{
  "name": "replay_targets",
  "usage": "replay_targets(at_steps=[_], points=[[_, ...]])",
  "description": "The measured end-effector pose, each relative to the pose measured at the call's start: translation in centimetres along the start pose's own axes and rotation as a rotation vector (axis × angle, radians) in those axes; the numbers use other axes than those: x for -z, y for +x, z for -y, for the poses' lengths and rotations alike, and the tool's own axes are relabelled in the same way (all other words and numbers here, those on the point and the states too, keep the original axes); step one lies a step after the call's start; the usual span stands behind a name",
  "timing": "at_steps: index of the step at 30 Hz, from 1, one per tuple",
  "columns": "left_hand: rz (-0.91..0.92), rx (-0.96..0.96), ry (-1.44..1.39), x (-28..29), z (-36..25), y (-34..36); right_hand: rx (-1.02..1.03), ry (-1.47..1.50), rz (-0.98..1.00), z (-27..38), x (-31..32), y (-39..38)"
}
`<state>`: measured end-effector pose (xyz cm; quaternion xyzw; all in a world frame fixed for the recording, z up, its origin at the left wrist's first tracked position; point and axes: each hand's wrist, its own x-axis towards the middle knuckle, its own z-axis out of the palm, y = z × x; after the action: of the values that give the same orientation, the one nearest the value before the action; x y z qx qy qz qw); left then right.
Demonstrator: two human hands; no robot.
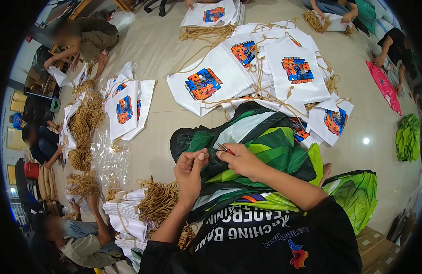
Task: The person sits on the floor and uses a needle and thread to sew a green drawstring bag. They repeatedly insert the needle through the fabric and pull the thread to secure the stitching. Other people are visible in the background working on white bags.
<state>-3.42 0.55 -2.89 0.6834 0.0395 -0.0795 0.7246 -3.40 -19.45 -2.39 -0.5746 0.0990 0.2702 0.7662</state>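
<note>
The person sits on the pale floor [165, 45] with a green, black and white patterned fabric garment [261, 146] draped over the lap, near the middle of the floor. The left hand [190, 169] is closed in a pinch on a dark edge of that garment. The right hand [240, 160] is closed around a small red-handled metal tool [223, 148], likely a thread snip, whose tip sits at the same fabric edge, just beside the left fingertips.

The main hazard, as a judgement, is that closeness: a slip of the tool could nick the left fingertips or cut into the cloth rather than a loose thread. The garment is bunched and folded, so a layer hidden below could be caught by the blades too.

Beyond the garment lie white drawstring bags with orange and blue prints [247, 73], spread toward the far edge of the floor with tan cords [206, 33] trailing over them. A stack of white bags [124, 214] topped with a tangle of tan cord [158, 201] sits just beside the left forearm and crowds that elbow. More cord [85, 123] lies toward the left edge, where other people work. Folded lime-green fabric [408, 137] rests at the right edge.
</note>
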Motion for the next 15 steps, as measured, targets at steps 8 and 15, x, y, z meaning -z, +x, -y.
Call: replay_targets(at_steps=[8,15], points=[[-0.011,0.069,-0.241,0.0,-0.3,0.2,-0.173,0.174,0.096,0.6,0.7,-0.2],[-0.066,0.163,-0.300,-0.7,-0.6,-0.1,0.458,-0.287,-0.262,-1.6,-0.2,0.8]])
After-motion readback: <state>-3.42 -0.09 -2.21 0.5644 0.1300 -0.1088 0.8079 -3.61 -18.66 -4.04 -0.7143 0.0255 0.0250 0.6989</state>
